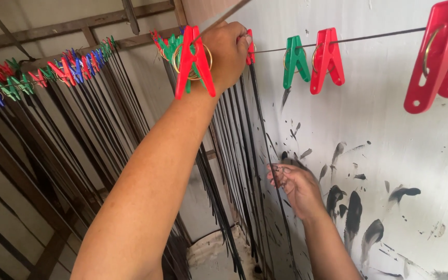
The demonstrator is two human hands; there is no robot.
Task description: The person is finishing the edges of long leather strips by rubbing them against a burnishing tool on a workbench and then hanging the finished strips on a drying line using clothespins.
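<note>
A person is reaching up with the left hand (227, 54), fingers closed around a red clothespin (249, 47) that is hanging on a thin wire line (369, 37) stretched across a white, black-smeared wall (390, 155). Lower down, the right hand (294, 184), stained dark, is pinching a thin black strand (265, 140) that is dangling from that clothespin, fingertips closed on it. More black strands (224, 155) are hanging in a dense curtain just beside it, to the left. Nearer the camera, a large red clip (194, 62) is overlapping the left wrist. To the right along the wire, a green clip (295, 61) and a red clip (327, 59) are hanging side by side, holding nothing.
</note>
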